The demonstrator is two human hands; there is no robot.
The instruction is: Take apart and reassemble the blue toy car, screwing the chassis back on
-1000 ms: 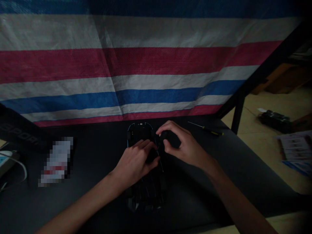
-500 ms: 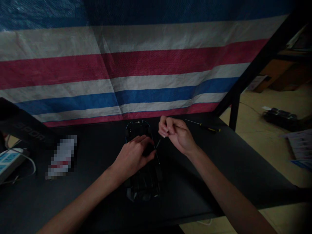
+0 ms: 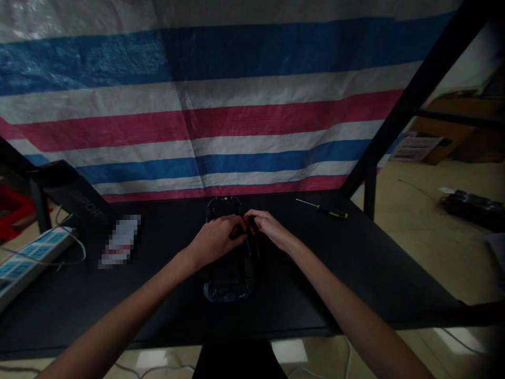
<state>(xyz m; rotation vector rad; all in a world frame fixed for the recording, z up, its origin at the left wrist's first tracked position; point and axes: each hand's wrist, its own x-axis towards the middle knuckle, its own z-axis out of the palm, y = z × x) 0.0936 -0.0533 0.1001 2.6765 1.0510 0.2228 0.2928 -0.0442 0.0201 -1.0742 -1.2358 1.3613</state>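
A black toy car (image 3: 228,281) lies lengthwise on the dark table (image 3: 165,310), its far end near the striped sheet. Across its middle rests my left hand (image 3: 219,235), with curled fingers gripping the car's body. My right hand (image 3: 265,225) is at the car's right side, fingers pinched close to the left fingertips. A thin dark piece points down from the right fingers; what exactly they hold is too dark to make out. To the right lies a screwdriver (image 3: 332,212) with a black and yellow handle.
A white power strip (image 3: 35,258) with a cable lies at the left edge. Near it are a blurred pale object (image 3: 121,239) and a dark box (image 3: 79,195). The striped sheet (image 3: 236,121) hangs behind, and a black frame post (image 3: 370,195) stands at the right.
My right hand has moved left and down to the car's side, beside my left hand. The view has shifted, showing more of the power strip and the table's front edge.
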